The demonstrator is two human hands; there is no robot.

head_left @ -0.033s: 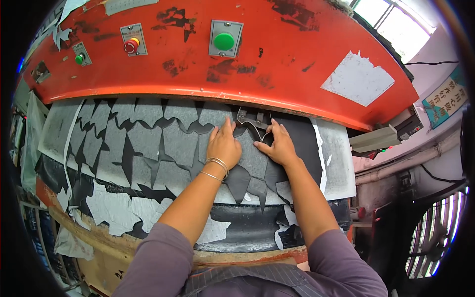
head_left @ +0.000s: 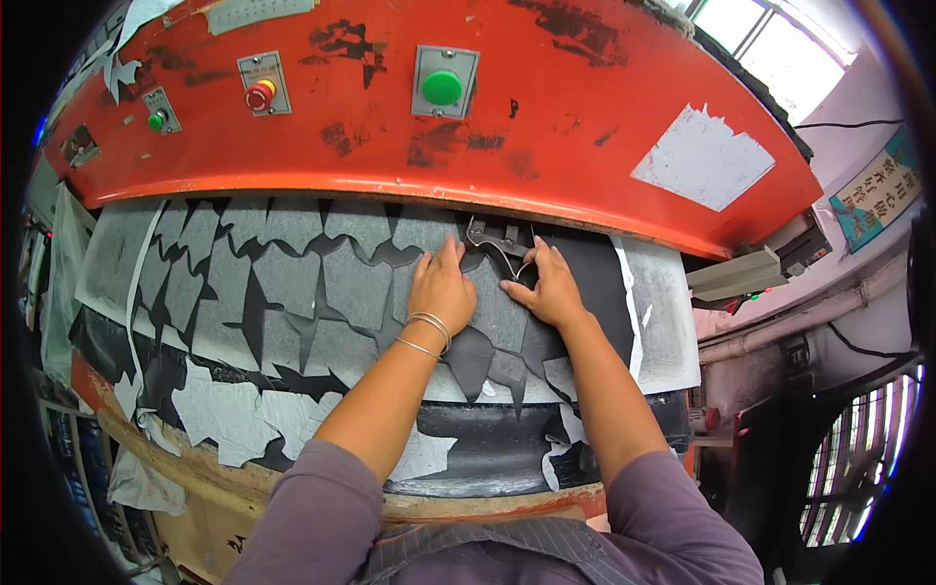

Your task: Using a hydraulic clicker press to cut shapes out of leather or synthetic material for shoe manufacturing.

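A metal cutting die (head_left: pixel 503 246) with a curved steel edge lies on dark sheet material (head_left: pixel 597 278), partly under the front edge of a red press. My left hand (head_left: pixel 442 290) is at the left side of the die, its fingertips against the metal. On the other side, my right hand (head_left: pixel 552 290) pinches the die's edge between thumb and fingers. To the left, the sheet carries many cut outlines, with grey pieces (head_left: pixel 356 292) separated by black gaps. The far part of the die is hidden beneath the press.
The red press beam (head_left: pixel 575 136) spans the far side, low over the die. It carries a large green button (head_left: pixel 442 88), a red knob (head_left: pixel 259 95) and a small green button (head_left: pixel 157 120). Torn pale scraps (head_left: pixel 219 414) lie along the near edge. A grey bracket (head_left: pixel 733 275) projects at the right.
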